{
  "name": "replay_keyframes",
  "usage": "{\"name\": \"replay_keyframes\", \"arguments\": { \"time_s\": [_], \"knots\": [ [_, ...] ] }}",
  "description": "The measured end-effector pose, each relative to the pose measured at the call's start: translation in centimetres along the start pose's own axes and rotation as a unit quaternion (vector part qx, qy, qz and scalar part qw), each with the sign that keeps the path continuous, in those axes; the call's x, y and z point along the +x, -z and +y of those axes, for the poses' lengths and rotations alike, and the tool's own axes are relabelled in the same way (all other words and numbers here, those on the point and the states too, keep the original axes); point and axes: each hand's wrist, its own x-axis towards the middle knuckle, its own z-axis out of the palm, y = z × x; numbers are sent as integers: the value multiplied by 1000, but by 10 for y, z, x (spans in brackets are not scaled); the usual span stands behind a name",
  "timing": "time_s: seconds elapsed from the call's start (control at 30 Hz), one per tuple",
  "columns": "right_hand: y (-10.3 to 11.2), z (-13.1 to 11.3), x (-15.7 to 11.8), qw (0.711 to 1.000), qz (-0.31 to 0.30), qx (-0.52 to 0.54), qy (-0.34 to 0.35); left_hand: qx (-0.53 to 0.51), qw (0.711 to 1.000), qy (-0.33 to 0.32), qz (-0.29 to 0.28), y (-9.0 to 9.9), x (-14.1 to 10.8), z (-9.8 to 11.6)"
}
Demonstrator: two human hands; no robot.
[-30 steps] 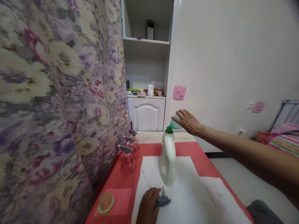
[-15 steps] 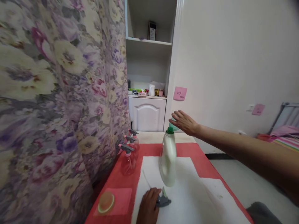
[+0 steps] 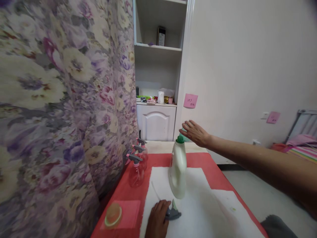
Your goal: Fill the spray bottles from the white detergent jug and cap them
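Note:
A pale green plastic jug (image 3: 178,168) with a moulded handle stands upright on white paper (image 3: 198,211). At its mouth, my right hand (image 3: 195,133) is closed around a translucent green bottle (image 3: 184,135). The bottle is tipped over, its green neck down at the jug's opening; most of it is hidden behind my fingers. Low in front of the jug, my left hand (image 3: 158,216) grips a grey spray trigger head (image 3: 173,214) with a light green trigger. A thin dip tube (image 3: 156,190) sticks out past the fingers, over the paper.
Several clear pink spray bottles (image 3: 136,175) with grey heads line the left side of the red table cover (image 3: 218,172). A round tape roll (image 3: 113,215) lies on a pink sheet at front left. A floral curtain (image 3: 61,115) hangs on the left; a shelf cabinet (image 3: 156,122) stands behind.
The view has shifted slightly. Both hands keep their holds, and the tipped bottle stays at the jug's mouth.

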Motion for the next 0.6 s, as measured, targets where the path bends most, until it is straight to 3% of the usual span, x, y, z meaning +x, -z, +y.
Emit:
{"name": "replay_keyframes", "arguments": {
  "time_s": [0.37,0.6],
  "knots": [
    [-1,0,-12,998,-17,49,-30,-19,1000,2,-15,9,0,7],
    [-12,0,-23,985,-22,144,-92,-42,999,5,-9,15,0,13]
  ]
}}
